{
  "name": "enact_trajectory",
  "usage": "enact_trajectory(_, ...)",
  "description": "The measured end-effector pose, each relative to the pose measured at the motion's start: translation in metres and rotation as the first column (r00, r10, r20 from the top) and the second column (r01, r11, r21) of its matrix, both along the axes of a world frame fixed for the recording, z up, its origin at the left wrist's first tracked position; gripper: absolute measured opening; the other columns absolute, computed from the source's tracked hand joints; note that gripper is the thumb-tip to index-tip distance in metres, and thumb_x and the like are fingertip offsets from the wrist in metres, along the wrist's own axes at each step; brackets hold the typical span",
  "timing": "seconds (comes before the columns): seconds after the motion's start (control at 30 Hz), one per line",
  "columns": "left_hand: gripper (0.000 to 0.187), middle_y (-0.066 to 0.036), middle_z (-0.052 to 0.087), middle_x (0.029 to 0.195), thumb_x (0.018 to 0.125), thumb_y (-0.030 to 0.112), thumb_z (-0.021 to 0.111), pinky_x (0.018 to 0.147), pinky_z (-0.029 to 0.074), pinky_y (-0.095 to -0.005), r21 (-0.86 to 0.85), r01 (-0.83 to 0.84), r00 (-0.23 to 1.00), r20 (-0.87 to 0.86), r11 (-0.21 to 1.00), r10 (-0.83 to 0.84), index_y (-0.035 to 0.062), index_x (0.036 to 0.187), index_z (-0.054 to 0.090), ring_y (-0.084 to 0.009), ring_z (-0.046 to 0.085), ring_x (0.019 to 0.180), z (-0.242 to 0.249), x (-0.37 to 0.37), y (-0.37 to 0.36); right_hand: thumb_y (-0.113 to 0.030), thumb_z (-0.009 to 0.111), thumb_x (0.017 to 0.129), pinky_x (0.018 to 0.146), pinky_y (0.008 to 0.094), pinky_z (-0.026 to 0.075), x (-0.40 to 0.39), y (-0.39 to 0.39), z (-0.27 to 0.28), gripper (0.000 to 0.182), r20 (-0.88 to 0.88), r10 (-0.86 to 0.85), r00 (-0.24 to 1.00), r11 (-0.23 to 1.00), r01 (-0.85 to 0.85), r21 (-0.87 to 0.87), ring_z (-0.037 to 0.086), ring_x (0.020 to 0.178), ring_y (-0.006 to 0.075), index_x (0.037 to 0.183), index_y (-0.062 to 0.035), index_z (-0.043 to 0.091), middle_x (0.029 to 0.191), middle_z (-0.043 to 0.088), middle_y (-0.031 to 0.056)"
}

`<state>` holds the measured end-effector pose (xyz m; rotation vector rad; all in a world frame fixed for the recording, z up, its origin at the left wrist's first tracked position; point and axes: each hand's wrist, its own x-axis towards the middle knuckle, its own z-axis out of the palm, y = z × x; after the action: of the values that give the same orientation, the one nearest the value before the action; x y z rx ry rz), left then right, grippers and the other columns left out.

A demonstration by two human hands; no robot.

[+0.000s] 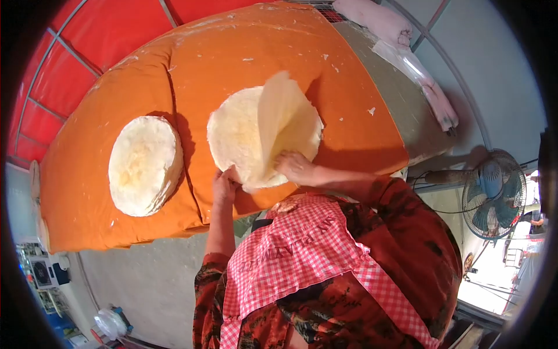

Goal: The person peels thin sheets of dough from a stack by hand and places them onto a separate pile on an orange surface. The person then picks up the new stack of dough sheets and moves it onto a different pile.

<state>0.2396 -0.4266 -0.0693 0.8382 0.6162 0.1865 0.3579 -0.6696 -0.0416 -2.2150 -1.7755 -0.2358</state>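
Note:
On the orange cloth lies a stack of thin, pale round sheets (235, 131). One sheet (282, 110) is lifted and folded upward over the stack's right half. My right hand (295, 168) is closed at the lower part of this raised sheet, near the stack's front. At the stack's front left edge, my left hand (225, 184) pinches the rim, its fingertips partly hidden. A second, thicker-looking stack of pale rounds (143, 166) sits to the left, apart from both hands.
The orange cloth (349, 131) covers a wide table and carries scattered pale scraps. Beyond its right edge are a grey surface (401, 93) and a plastic-wrapped roll (415, 72). A fan (494, 195) stands at the right. Red panels (125, 29) rise behind the table.

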Motion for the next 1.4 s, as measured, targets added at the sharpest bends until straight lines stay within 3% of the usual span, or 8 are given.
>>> enact_trajectory(0.2,0.027,-0.008,0.061,0.108,0.087,0.007,0.053,0.073,0.055,-0.0388,-0.011,0.016,0.999,0.041,1.0,-0.015,0.0058,0.114,0.052,-0.0225,0.062,0.094,-0.005,-0.002,0.002,-0.024,0.044,0.09,0.086,0.042,0.045,0.033,0.022,0.048,0.029,-0.495,-0.589,0.639,0.808,0.486,-0.335,0.059,0.1,0.0329,0.104,-0.0055,0.061,0.099,0.064,0.0179)
enact_trajectory(0.3,0.021,-0.006,0.063,0.101,0.088,0.007,0.053,0.07,0.055,-0.0349,0.009,-0.008,0.999,0.036,1.0,0.007,0.007,0.109,0.055,-0.0201,0.064,0.088,0.018,-0.003,-0.007,-0.018,0.05,0.084,0.077,0.0435,0.048,0.063,0.05,0.193,0.022,-0.435,-0.38,0.816,0.911,0.25,-0.328,0.063,0.088,0.0308,0.098,-0.0094,0.065,0.097,0.065,0.0152)
enact_trajectory(0.77,0.023,-0.007,0.063,0.104,0.088,0.008,0.054,0.073,0.056,-0.0382,-0.018,0.047,0.997,0.066,0.999,-0.046,0.0078,0.111,0.053,-0.0211,0.064,0.089,0.005,-0.003,0.003,-0.019,0.056,0.084,0.066,0.0399,0.049,0.217,0.126,0.283,0.018,-0.436,-0.237,0.868,0.97,0.239,-0.053,0.065,0.077,0.0243,0.092,-0.0107,0.07,0.083,0.068,0.0128)
enact_trajectory(0.87,0.023,-0.007,0.063,0.104,0.088,0.007,0.054,0.073,0.056,-0.0389,-0.023,0.042,0.999,0.035,0.999,-0.041,0.0074,0.111,0.053,-0.0219,0.064,0.09,-0.001,-0.004,0.004,-0.02,0.055,0.085,0.071,0.0404,0.049,0.157,0.125,0.326,0.02,-0.002,-0.288,0.958,0.958,0.288,0.002,0.065,0.084,0.0289,0.094,-0.0098,0.069,0.09,0.067,0.0147)
enact_trajectory(1.0,0.023,-0.008,0.063,0.101,0.088,0.007,0.053,0.072,0.056,-0.0398,-0.063,0.05,0.994,0.095,0.997,-0.044,0.0064,0.112,0.053,-0.0228,0.063,0.088,-0.012,-0.003,0.007,-0.016,0.051,0.085,0.069,0.04,0.047,0.09,0.104,0.27,0.017,0.077,-0.086,0.993,0.987,0.095,-0.127,0.062,0.078,0.0309,0.087,-0.0066,0.065,0.081,0.064,0.0165)
enact_trajectory(1.03,0.023,-0.009,0.063,0.1,0.088,0.006,0.052,0.072,0.056,-0.0401,-0.072,0.046,0.995,0.093,0.996,-0.039,0.006,0.112,0.053,-0.0232,0.063,0.088,-0.011,-0.003,0.007,-0.022,0.046,0.089,0.073,0.047,0.046,0.066,0.096,0.233,0.024,-0.156,-0.039,0.987,0.988,0.062,0.142,0.061,0.083,0.0354,0.095,-0.0072,0.064,0.088,0.064,0.0163)
enact_trajectory(1.2,0.026,-0.012,0.062,0.101,0.086,0.001,0.045,0.071,0.056,-0.0417,-0.092,0.041,0.996,0.086,0.995,-0.033,0.0041,0.111,0.052,-0.0256,0.063,0.088,-0.015,-0.002,0.007,-0.018,0.046,0.084,0.073,0.0495,0.044,0.004,0.035,0.041,0.019,-0.166,-0.142,0.976,0.949,0.087,-0.303,0.056,0.083,0.0376,0.083,-0.0025,0.057,0.086,0.054,0.0206)
enact_trajectory(1.4,0.028,-0.013,0.061,0.106,0.087,0.008,0.047,0.073,0.055,-0.0417,-0.092,0.009,0.999,0.053,0.996,-0.004,0.0042,0.114,0.051,-0.0255,0.063,0.091,-0.005,-0.003,0.005,-0.01,0.048,0.077,0.075,0.043,0.046,-0.016,0.018,0.029,0.014,-0.18,-0.146,0.973,0.972,0.107,-0.209,0.054,0.093,0.0327,0.086,-0.0027,0.057,0.089,0.052,0.0145)
